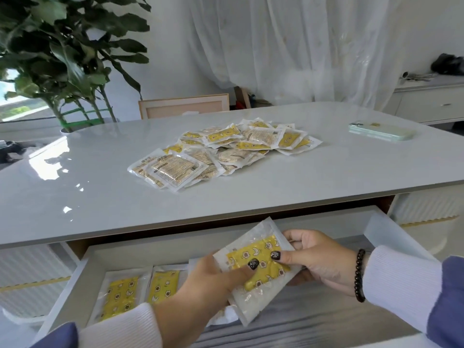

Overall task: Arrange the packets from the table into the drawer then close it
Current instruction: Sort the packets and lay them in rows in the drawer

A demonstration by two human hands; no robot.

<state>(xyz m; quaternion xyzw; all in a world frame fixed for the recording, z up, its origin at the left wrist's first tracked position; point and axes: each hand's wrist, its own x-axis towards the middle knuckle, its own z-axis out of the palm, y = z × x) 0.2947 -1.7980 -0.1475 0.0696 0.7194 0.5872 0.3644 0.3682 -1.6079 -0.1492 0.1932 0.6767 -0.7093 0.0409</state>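
Both hands grip one yellow-patterned packet (253, 252) tilted above the open drawer (160, 249). My left hand (211, 285) pinches its lower left side, thumb on top. My right hand (316, 259) holds its right edge, thumb on the yellow print. Two similar packets (120, 295) lie flat side by side in the drawer's left part. A heap of several more packets (226, 149) rests on the middle of the white table (100, 197).
A pale green phone (381, 131) lies at the table's far right. A leafy potted plant (62, 59) stands beyond the far left corner. A chair back (183, 108) shows behind the table, and a white cabinet (431, 101) at the right.
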